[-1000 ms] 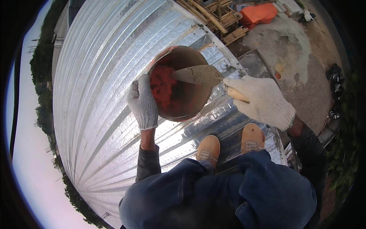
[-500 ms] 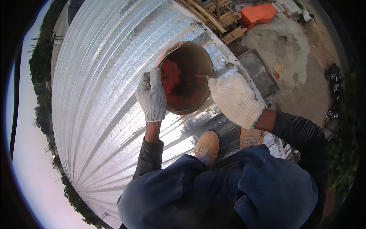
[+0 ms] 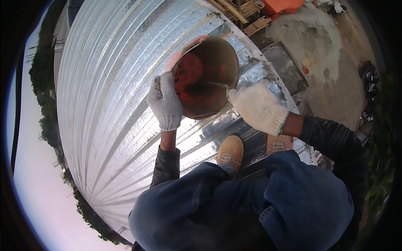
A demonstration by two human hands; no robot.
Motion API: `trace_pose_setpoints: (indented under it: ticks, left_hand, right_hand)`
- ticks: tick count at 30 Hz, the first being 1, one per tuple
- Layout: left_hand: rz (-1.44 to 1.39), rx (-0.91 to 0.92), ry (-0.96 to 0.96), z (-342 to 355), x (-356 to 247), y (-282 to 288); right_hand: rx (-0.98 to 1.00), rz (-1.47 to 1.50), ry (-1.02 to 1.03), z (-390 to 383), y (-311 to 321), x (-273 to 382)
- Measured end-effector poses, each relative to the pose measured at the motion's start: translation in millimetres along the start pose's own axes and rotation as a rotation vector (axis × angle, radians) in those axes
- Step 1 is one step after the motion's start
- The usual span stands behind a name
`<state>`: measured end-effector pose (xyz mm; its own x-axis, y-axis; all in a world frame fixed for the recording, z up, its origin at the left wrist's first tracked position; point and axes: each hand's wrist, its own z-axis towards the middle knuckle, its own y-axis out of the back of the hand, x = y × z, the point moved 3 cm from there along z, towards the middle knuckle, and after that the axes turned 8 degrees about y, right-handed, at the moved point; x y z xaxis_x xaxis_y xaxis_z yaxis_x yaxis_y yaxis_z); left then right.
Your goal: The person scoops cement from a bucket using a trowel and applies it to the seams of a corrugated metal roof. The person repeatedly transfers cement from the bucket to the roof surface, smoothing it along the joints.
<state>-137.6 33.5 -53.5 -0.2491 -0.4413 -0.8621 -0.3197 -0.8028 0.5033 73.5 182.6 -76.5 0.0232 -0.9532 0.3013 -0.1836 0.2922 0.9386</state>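
Note:
A round red bucket (image 3: 233,62) is tipped so that its mouth faces me, its inside stained dark with red patches showing. My left hand (image 3: 166,102), in a grey-white knitted glove, grips its left rim, the thumb along the edge and the fingers round the outer side. My right hand (image 3: 260,104), in a cream knitted glove, is closed at the right rim. From that fist a thin pale edge runs into the bucket's mouth; whether it is a wire handle or a tool's blade I cannot tell.
Under me is a ribbed, shiny metal sheet roof (image 3: 113,83), with my tan shoes (image 3: 230,150) on it. Past its right edge, lower down, lie a grey rectangular tray (image 3: 286,67), a grey sandy heap (image 3: 312,29), bamboo poles (image 3: 238,19) and an orange sheet (image 3: 280,7).
The bucket has shifted slightly up and is turned a little differently, and the pale edge inside it shows longer. Both hands keep their places at its rim.

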Motion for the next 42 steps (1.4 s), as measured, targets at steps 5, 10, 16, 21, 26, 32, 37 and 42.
trace_pose_setpoints:
  ticks: [5,10,16,21,26,32,37,42]
  left_hand:
    - [0.052,0.065,0.03,5.9,-0.8,3.7]
    - [-0.021,0.052,0.018,5.3,-4.0,-0.2]
    - [0.021,0.033,0.039,21.6,1.9,6.9]
    - [-0.111,0.004,0.139,41.1,28.3,24.3]
    - [-0.174,-0.071,0.238,47.8,44.0,37.7]
    - [-0.185,-0.085,0.24,38.1,45.6,35.2]
    - [-0.156,-0.07,0.323,38.7,71.4,29.3]
    - [-0.206,-0.091,0.377,45.1,80.0,26.5]
  right_hand:
    - [-0.161,0.462,0.027,-3.0,-11.4,-10.0]
    - [-0.175,1.044,-0.03,-8.7,-21.4,-12.1]
    - [-0.086,1.33,-0.193,-24.9,-6.5,-10.2]
    - [-0.105,1.328,-0.245,-43.9,23.9,-28.5]
    - [-0.113,1.348,-0.478,-67.2,53.5,-58.7]
    - [-0.228,1.136,-0.377,-61.4,55.7,-125.7]
    - [-0.14,1.139,-0.363,-58.1,72.6,-147.2]
    - [-0.143,1.093,-0.423,-68.4,74.4,-143.0]
